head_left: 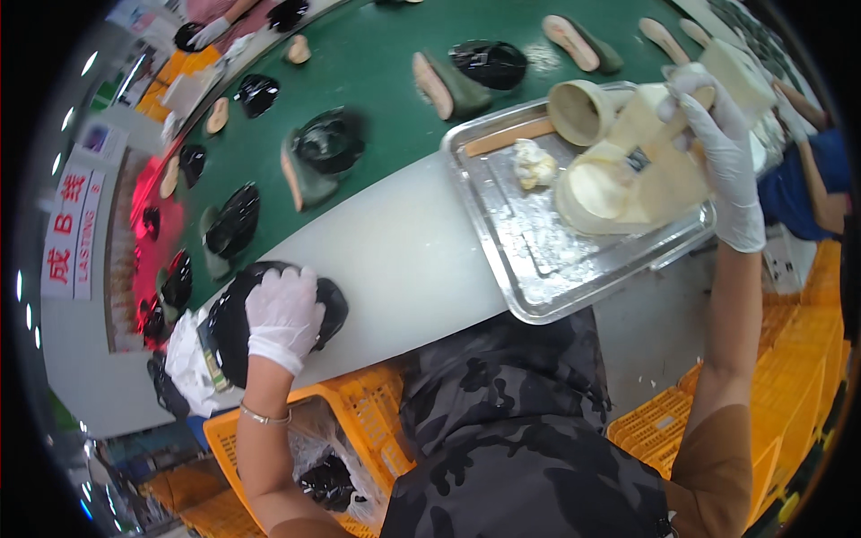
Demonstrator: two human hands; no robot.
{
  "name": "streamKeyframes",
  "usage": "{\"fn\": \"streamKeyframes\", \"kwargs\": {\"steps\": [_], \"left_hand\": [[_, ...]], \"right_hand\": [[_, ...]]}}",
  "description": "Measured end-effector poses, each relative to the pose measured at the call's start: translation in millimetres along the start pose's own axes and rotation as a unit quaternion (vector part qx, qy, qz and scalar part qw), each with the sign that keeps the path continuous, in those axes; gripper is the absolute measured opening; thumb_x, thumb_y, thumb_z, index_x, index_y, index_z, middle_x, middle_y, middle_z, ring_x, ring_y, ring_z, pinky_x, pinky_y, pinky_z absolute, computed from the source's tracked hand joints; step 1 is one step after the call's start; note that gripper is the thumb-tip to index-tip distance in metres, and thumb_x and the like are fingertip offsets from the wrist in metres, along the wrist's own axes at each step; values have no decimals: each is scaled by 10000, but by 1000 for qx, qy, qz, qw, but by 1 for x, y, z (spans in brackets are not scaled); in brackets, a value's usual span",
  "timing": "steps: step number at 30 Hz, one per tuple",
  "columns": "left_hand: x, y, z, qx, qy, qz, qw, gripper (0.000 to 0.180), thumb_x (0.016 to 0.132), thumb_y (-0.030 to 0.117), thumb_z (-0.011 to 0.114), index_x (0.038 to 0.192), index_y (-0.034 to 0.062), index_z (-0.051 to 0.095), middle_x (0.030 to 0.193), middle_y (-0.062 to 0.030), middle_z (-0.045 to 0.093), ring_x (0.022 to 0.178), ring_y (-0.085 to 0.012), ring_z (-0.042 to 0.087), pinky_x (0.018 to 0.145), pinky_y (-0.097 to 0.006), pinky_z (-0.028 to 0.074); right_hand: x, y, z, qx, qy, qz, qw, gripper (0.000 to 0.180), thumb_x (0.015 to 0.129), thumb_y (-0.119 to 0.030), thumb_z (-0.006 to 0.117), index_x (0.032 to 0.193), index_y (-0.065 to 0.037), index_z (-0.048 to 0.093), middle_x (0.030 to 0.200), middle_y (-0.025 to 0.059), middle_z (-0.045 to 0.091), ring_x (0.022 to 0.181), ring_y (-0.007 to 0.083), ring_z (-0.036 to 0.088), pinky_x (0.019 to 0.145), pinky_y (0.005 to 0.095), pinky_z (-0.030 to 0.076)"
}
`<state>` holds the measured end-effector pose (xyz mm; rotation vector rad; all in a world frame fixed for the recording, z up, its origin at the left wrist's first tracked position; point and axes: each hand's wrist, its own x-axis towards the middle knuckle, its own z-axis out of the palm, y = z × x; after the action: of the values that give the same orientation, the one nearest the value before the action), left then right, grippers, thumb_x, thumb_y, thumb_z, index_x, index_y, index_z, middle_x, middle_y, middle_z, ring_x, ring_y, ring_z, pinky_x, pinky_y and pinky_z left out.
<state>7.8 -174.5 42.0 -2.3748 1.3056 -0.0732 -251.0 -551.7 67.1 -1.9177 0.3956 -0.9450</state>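
My left hand [285,314], in a white glove, is closed over a black glossy shoe upper [330,314] at the near left edge of the white worktop [386,260]. The fingers curl over it from above and hide part of it. My right hand [726,148], also gloved, is raised over the right side of a metal tray [529,305]. Its fingers close on what looks like a brush [668,134] with a tan handle, its lower end at a cut cream plastic container [574,211] holding white paste. Blur softens the details there.
A beige cup [574,112], a wooden strip [511,136] and a crumpled whitish lump [534,165] lie in the tray. Beyond runs a green belt [386,72] carrying several shoes on lasts and black glossy pieces. Orange crates [368,403] stand below. Other people work at far left and right.
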Motion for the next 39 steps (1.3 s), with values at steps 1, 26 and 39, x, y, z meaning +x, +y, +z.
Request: {"fn": "streamKeyframes", "kwargs": {"steps": [1,26,39], "left_hand": [[3,1,3,-4,-31,4,999,211,661,198,665,816,92,566,809,-77,598,784,-256,587,632,-380,483],[12,106,-7,-915,63,25,398,353,840,60,466,1181,-22,429,1080,1,461,545,-80,372,457,-219,353],[19,142,-10,-948,-306,20,86,325,804,44,456,1124,-2,416,1092,-57,514,564,-132,469,498,-271,380]], "right_hand": [[-4,-4,1,-6,24,0,1000,107,916,-136,506,985,-65,545,829,8,601,652,23,503,554,145,390],[-86,4,53,93,101,-2,991,124,933,-104,459,995,-5,502,933,53,597,856,68,567,681,169,470],[-43,-28,57,19,-107,-201,974,218,814,-192,613,989,-80,549,890,43,607,748,169,606,650,246,480]]}}
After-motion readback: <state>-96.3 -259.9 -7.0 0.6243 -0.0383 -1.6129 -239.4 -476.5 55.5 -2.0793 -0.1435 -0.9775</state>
